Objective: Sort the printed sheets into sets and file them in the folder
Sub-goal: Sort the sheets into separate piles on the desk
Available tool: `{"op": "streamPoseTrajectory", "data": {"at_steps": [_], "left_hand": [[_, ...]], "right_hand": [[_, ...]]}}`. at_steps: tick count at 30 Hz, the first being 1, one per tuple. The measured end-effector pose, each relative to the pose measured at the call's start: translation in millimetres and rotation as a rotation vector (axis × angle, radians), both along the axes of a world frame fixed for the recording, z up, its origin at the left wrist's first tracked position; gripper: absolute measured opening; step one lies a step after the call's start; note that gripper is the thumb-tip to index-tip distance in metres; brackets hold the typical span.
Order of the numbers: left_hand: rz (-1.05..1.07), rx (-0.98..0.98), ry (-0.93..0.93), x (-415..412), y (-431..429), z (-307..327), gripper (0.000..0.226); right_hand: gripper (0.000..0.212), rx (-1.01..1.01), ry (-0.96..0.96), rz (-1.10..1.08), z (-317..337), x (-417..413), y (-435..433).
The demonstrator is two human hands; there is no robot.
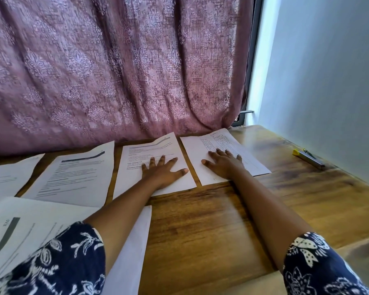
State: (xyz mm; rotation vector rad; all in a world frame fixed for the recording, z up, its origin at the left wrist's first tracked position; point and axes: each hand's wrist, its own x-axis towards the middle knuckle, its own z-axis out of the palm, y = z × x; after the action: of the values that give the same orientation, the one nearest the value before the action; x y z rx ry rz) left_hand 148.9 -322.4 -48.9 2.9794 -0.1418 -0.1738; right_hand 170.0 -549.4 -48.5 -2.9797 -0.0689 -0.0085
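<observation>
Several printed sheets lie in a row on the wooden table (211, 220). My left hand (163, 170) rests flat with spread fingers on a sheet with a grey header band (136, 154). My right hand (224, 163) lies flat on the sheet with a printed list (192, 150) at the right end of the row. Further left are another grey-banded sheet (75, 175) and a sheet with a line drawing (6, 179). A large sheet with curved grey bands (30, 222) lies nearest me, partly under my left sleeve. No folder is in view.
A stapler with a yellow end (308, 159) lies near the right wall. A mauve patterned curtain (115, 71) hangs down to the table's back edge. A pale wall (328, 81) borders the right side. Bare wood shows between my arms.
</observation>
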Motion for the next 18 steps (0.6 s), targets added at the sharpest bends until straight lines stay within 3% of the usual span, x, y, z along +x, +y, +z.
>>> {"op": "streamPoseTrajectory", "data": {"at_steps": [3,7,10,14,18], "left_hand": [[0.003,-0.056,-0.003,-2,1,7,0.079],[-0.023,-0.140,-0.218,-8,14,27,0.071],[-0.022,-0.213,-0.271,-29,39,47,0.065],[0.064,-0.297,-0.315,-80,109,66,0.050],[0.127,-0.453,-0.493,-145,206,68,0.037]], "right_hand": [[0.072,0.004,-0.148,-0.020,6,-9,4],[0.068,0.012,-0.304,0.020,13,-26,23],[0.063,-0.014,-0.350,0.083,13,-42,47],[0.053,0.015,-0.429,0.182,20,-73,93],[0.036,0.104,-0.475,0.299,28,-111,155]]}}
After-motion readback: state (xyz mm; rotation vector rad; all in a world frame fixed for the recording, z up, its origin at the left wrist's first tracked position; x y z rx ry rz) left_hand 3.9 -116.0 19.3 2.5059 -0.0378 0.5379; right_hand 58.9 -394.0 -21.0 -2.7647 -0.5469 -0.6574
